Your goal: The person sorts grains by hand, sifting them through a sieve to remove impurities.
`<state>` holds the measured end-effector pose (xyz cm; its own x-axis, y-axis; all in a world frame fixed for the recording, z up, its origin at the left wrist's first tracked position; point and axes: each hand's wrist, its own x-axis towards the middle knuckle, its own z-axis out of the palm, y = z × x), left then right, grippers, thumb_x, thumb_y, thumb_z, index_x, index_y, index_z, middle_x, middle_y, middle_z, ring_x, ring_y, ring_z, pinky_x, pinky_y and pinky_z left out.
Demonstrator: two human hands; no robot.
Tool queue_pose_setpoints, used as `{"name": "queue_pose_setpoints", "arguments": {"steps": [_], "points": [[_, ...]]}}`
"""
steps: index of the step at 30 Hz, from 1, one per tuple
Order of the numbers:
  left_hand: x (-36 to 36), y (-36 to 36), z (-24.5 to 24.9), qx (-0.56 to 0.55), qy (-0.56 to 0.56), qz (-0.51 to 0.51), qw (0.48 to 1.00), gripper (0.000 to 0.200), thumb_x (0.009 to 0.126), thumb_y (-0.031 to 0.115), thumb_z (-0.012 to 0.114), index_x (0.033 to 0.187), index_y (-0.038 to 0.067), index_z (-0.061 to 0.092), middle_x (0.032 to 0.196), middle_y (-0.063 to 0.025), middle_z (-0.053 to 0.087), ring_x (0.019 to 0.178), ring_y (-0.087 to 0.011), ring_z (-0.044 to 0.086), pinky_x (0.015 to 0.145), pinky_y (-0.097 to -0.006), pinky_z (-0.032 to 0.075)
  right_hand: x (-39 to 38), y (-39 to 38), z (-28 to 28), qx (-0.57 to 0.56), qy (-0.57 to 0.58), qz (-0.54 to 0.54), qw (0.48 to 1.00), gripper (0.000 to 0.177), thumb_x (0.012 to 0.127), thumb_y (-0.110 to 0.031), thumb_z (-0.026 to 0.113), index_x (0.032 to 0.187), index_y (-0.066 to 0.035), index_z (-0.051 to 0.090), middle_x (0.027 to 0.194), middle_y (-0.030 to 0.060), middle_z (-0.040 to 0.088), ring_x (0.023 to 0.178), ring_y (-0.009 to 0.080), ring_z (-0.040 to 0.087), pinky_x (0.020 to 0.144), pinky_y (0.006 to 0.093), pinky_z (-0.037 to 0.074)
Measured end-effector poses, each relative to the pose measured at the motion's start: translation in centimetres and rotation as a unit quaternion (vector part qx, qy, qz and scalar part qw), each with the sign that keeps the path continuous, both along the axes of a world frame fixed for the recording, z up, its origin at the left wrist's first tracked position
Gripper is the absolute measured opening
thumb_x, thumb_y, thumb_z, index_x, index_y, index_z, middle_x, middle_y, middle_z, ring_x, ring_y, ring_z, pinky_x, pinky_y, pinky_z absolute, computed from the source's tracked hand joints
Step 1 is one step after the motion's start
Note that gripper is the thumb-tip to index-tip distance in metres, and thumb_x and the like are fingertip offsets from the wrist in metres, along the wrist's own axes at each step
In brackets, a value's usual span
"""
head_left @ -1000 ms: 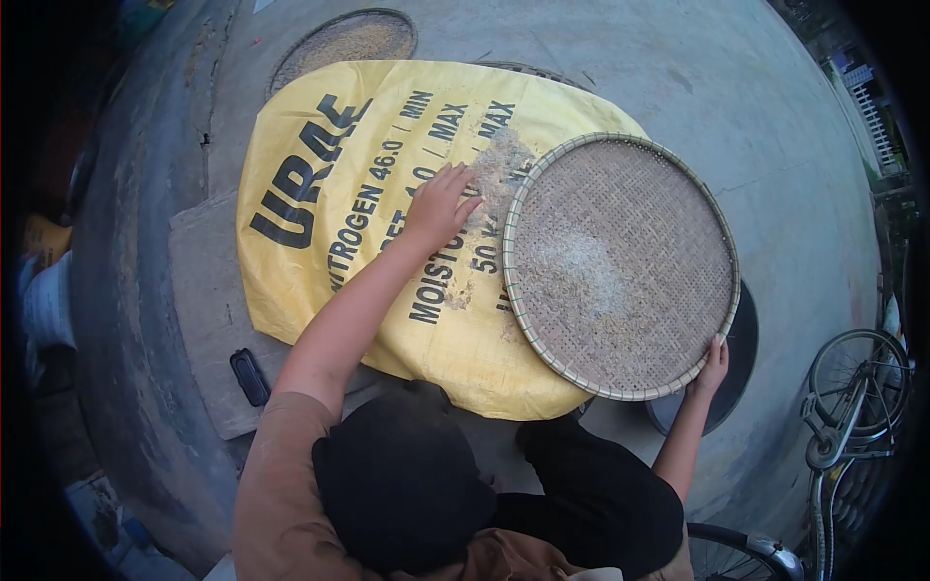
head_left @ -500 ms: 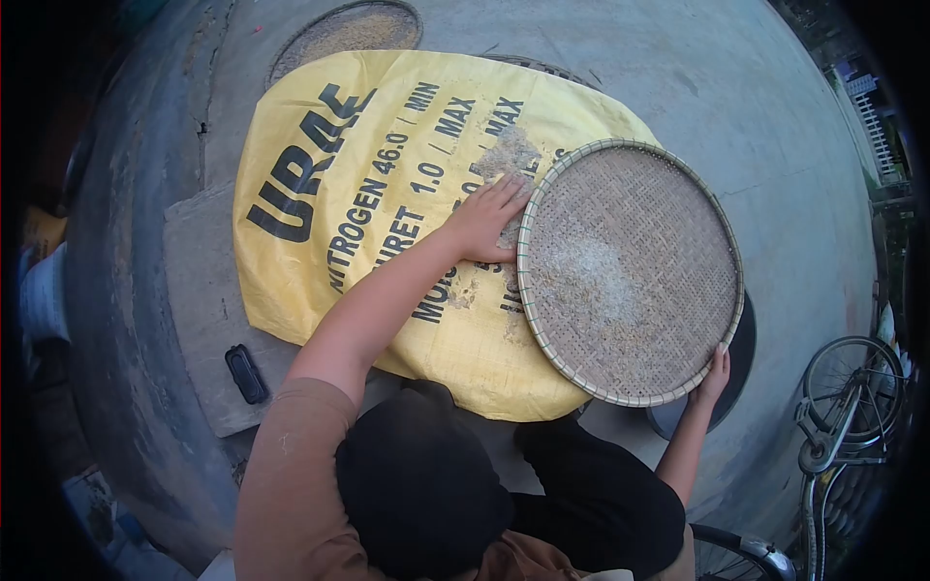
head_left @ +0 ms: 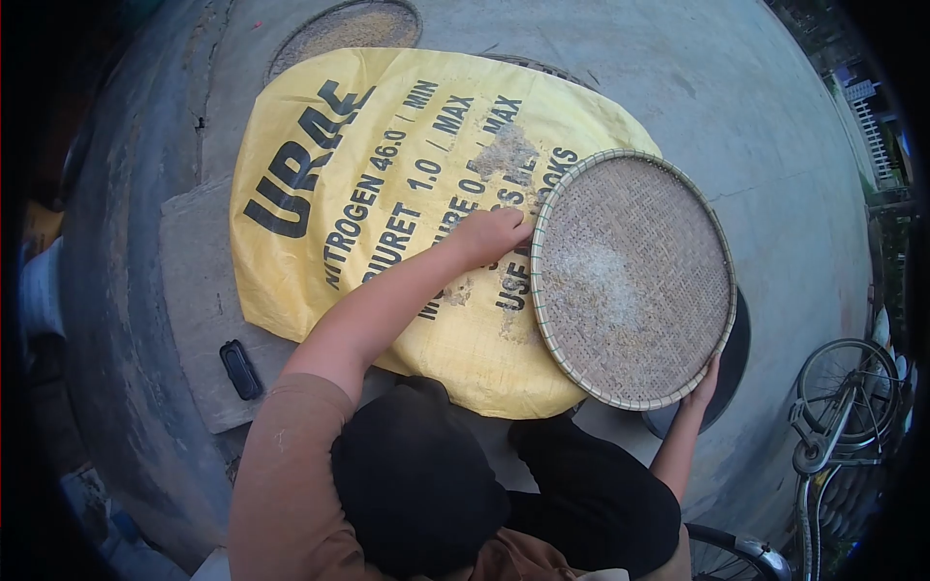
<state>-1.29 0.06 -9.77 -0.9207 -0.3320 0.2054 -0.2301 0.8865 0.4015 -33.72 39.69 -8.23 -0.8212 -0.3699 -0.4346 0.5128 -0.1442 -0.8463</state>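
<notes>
A round woven bamboo winnowing tray [head_left: 668,232] is held tilted over the right side of a yellow printed sack [head_left: 426,358]. Pale grains [head_left: 591,281] lie in a loose patch on the left half of its weave. My left hand [head_left: 492,237] is closed at the tray's left rim, above the sack, its fingertips partly hidden. My right hand [head_left: 702,385] grips the lower right rim, with some fingers out of sight beneath it. A patch of husk-like debris [head_left: 506,155] rests on the sack beyond my left hand.
Under the tray's right side shows a dark round basin [head_left: 733,373]. Another woven tray with grain [head_left: 354,31] lies at the back. A black case [head_left: 240,370] is on the slab at left; a bicycle [head_left: 848,392] is at right.
My left hand has gone from spread fingers on the sack to a closed grip at the tray's rim. The tray has shifted slightly and tilted more.
</notes>
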Motion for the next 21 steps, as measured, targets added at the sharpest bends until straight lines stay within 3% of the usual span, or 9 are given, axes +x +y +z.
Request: {"name": "queue_pose_setpoints", "arguments": {"steps": [2,6,10,12,14,16,18,19,21], "points": [[-0.2,-0.6,0.2,-0.078,-0.053,-0.018,0.995,0.017,0.083,0.027,0.058,0.084,0.010,0.052,0.079,-0.0072,0.054,0.073,-0.0249,0.061,0.053,-0.0358,0.050,0.6,-0.6,0.5,0.004,0.014,0.000,1.000,0.048,0.096,-0.032,0.039,0.128,0.003,0.043,0.123,0.0189,0.053,0.109,0.0300,0.055,0.094,0.0390,0.043],[0.3,-1.9,0.6,-0.078,-0.046,-0.048,0.995,0.020,0.086,0.030,0.055,0.080,0.011,0.053,0.074,-0.0077,0.055,0.067,-0.0259,0.061,0.053,-0.0373,0.050,0.3,-0.3,0.3,0.010,0.034,0.008,0.999,0.048,0.097,-0.032,0.037,0.127,0.005,0.044,0.123,0.0195,0.053,0.109,0.0300,0.055,0.094,0.0398,0.043],[0.4,-2.4,2.8,-0.039,-0.041,0.018,0.998,0.029,0.088,0.034,0.055,0.075,0.008,0.053,0.065,-0.0086,0.055,0.067,-0.0271,0.061,0.056,-0.0376,0.048,-0.2,0.9,0.3,0.019,0.059,0.033,0.998,0.044,0.097,-0.028,0.041,0.125,0.006,0.045,0.120,0.0186,0.055,0.106,0.0273,0.057,0.092,0.0377,0.045],[-0.4,-2.1,4.3,0.115,0.026,0.169,0.979,0.031,0.091,0.035,0.051,0.077,0.007,0.056,0.070,-0.0087,0.059,0.070,-0.0302,0.061,0.059,-0.0415,0.048,-0.4,1.2,0.5,0.058,0.106,0.063,0.991,0.041,0.096,-0.024,0.044,0.122,0.007,0.047,0.115,0.0170,0.057,0.102,0.0238,0.059,0.090,0.0349,0.046],[-1.9,-0.8,5.6,0.187,0.026,0.186,0.964,0.028,0.091,0.031,0.053,0.082,0.005,0.058,0.073,-0.0109,0.061,0.073,-0.0323,0.060,0.065,-0.0410,0.047,-0.1,0.6,1.2,0.052,0.105,0.067,0.991,0.039,0.096,-0.023,0.045,0.121,0.007,0.048,0.114,0.0163,0.058,0.100,0.0227,0.059,0.089,0.0338,0.047],[-3.5,1.9,6.5,0.385,0.144,0.120,0.904,0.022,0.089,0.026,0.056,0.089,0.004,0.060,0.084,-0.0122,0.062,0.084,-0.0308,0.059,0.074,-0.0397,0.046,0.1,0.2,1.5,0.044,0.105,0.073,0.991,0.038,0.095,-0.021,0.047,0.120,0.008,0.049,0.112,0.0157,0.058,0.098,0.0216,0.059,0.088,0.0327,0.047],[-4.6,4.6,5.9,0.360,0.163,0.011,0.918,0.023,0.086,0.026,0.061,0.097,0.005,0.061,0.095,-0.0097,0.062,0.092,-0.0264,0.058,0.081,-0.0368,0.044,0.1,-0.2,1.5,0.055,0.110,0.093,0.988,0.036,0.095,-0.020,0.048,0.118,0.008,0.050,0.112,0.0146,0.059,0.097,0.0207,0.059,0.087,0.0320,0.047],[-4.5,5.5,5.9,0.358,0.166,0.011,0.919,0.023,0.086,0.026,0.061,0.097,0.005,0.061,0.095,-0.0097,0.062,0.092,-0.0264,0.058,0.081,-0.0368,0.044,0.0,-0.1,1.4,0.065,0.115,0.105,0.986,0.035,0.094,-0.018,0.050,0.116,0.009,0.051,0.111,0.0138,0.059,0.096,0.0197,0.059,0.086,0.0310,0.047],[-4.3,6.4,6.1,0.237,0.133,-0.050,0.961,0.024,0.083,0.025,0.064,0.099,0.006,0.060,0.099,-0.0091,0.061,0.095,-0.0260,0.057,0.081,-0.0394,0.042,0.0,-0.2,1.5,0.074,0.120,0.120,0.983,0.035,0.093,-0.018,0.051,0.116,0.009,0.052,0.110,0.0136,0.060,0.096,0.0194,0.059,0.085,0.0305,0.047]]}}
